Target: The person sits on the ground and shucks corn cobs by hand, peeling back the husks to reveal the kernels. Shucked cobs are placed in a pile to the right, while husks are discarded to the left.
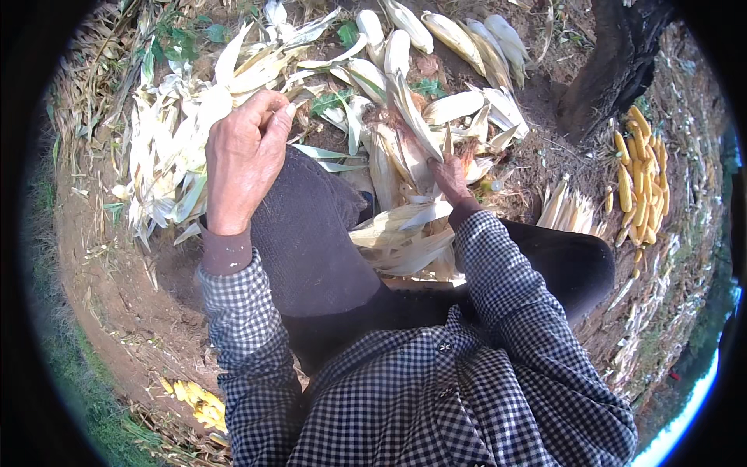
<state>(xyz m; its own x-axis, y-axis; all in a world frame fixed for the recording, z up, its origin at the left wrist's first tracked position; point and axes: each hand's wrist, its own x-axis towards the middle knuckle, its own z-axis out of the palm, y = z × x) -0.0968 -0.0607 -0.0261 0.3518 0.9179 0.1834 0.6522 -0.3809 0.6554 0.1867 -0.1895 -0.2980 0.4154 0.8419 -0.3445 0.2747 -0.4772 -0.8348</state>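
My left hand [251,152] is raised above my knee, its thumb against the curled fingers, beside a heap of pale maize husks [175,140]; whether it pinches a bit of husk cannot be told. Low between my legs, my right hand [452,178] grips the lower end of a long husk-covered maize ear [411,114] that slants up to the left. Loose dry husks [402,233] lie just below that hand. Unhusked ears [455,38] lie on the soil farther ahead.
A dark tree trunk [613,70] rises at the upper right. Beyond it lies a pile of husked yellow cobs [642,181]. A bundle of husks [566,207] is beside my right knee. More yellow cobs [201,403] lie at the lower left.
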